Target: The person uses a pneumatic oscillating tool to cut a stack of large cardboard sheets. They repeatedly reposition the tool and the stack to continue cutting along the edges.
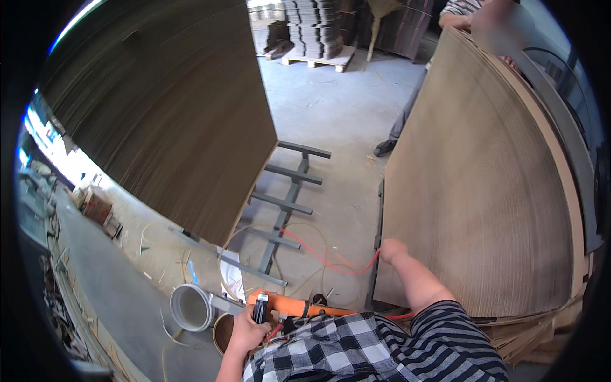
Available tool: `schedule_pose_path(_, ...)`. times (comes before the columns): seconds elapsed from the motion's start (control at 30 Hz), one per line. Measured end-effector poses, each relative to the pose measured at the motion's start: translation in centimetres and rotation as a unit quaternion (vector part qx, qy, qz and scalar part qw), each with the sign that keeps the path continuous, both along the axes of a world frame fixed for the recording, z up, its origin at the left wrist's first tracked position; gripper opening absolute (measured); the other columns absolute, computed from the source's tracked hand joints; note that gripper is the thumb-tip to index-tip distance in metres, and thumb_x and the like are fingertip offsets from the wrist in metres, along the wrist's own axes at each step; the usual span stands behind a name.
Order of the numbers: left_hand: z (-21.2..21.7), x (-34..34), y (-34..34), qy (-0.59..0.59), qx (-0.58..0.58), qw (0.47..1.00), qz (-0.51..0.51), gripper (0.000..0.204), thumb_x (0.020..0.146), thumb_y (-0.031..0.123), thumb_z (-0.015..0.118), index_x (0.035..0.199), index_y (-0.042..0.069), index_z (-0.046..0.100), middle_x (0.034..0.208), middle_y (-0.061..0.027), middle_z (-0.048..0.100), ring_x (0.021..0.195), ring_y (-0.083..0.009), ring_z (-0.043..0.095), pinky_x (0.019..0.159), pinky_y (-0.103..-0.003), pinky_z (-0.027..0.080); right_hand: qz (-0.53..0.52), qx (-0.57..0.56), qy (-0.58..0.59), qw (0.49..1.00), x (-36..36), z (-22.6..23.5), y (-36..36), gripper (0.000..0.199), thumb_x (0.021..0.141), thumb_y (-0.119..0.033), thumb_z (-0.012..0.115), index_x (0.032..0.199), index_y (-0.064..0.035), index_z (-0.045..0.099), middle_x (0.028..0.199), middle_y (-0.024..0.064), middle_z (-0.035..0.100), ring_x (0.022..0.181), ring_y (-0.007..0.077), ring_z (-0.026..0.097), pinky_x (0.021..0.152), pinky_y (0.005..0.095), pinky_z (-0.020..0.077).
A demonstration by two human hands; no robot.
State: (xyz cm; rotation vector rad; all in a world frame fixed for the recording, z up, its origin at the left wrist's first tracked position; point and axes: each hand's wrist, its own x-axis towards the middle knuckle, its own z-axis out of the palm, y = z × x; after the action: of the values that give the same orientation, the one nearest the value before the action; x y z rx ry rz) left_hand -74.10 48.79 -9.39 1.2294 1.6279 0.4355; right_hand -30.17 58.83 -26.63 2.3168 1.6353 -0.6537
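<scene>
My left hand is closed round the black handle of an orange power tool, held low in front of my body. I cannot make out the tool's exact kind. Its long orange body stretches to the right across my checked apron. My right hand is closed by the near-left edge of a stack of brown ribbed panels. A red hose runs up to this hand from the floor on the left, and the fingers pinch it. Another red stretch shows near my right forearm.
On the left, a tall stack of dark panels stands over a grey metal frame. A grey bucket stands beside a brown-rimmed container. Another person stands behind the right stack. Pale hoses loop over the floor; a loaded pallet stands far back.
</scene>
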Motion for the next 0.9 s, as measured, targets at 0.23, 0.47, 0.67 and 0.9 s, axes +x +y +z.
schedule_pose_path(0.23,4.8,6.7,11.5,0.015,-0.006,0.978,-0.210,0.027,0.063,0.008,0.065,0.086,-0.003,0.057,0.071,-0.0152,0.061,0.064,-0.0207,0.062,0.061,-0.033,0.050,0.150,-0.171,0.114,0.967,-3.8,-5.3,-4.4,0.018,0.068,-0.020,0.066,0.082,-0.0093,0.071,0.089,0.0123,0.067,0.082,0.0274,0.063,0.068,0.0423,0.0506)
schedule_pose_path(0.47,0.1,11.0,20.1,-0.109,0.009,0.914,-0.391,0.039,0.065,0.011,0.067,0.101,0.000,0.058,0.084,-0.0109,0.063,0.078,-0.0179,0.060,0.071,-0.032,0.048,-0.004,-0.145,0.169,0.975,-6.5,-2.5,-11.6,0.022,0.074,-0.022,0.060,0.089,-0.0084,0.070,0.098,0.0124,0.066,0.091,0.0313,0.062,0.075,0.0437,0.0502)
schedule_pose_path(0.67,-1.1,18.3,21.7,-0.033,0.084,0.782,-0.616,0.053,0.060,0.020,0.075,0.108,0.005,0.059,0.086,-0.0147,0.064,0.079,-0.0236,0.062,0.071,-0.035,0.050,-0.293,-0.192,0.167,0.922,-7.5,-3.5,-28.6,0.029,0.077,-0.026,0.056,0.097,-0.0093,0.068,0.101,0.0149,0.065,0.096,0.0323,0.061,0.079,0.0462,0.0490)
schedule_pose_path(0.9,-1.4,23.7,17.4,-0.026,0.081,0.646,-0.758,0.056,0.065,0.039,0.077,0.109,0.008,0.060,0.098,-0.0155,0.065,0.094,-0.0254,0.062,0.081,-0.036,0.049,-0.497,-0.209,-0.233,0.810,-18.8,-5.2,-46.4,0.029,0.084,-0.031,0.052,0.101,-0.0131,0.067,0.109,0.0111,0.063,0.106,0.0257,0.057,0.085,0.0552,0.0404)
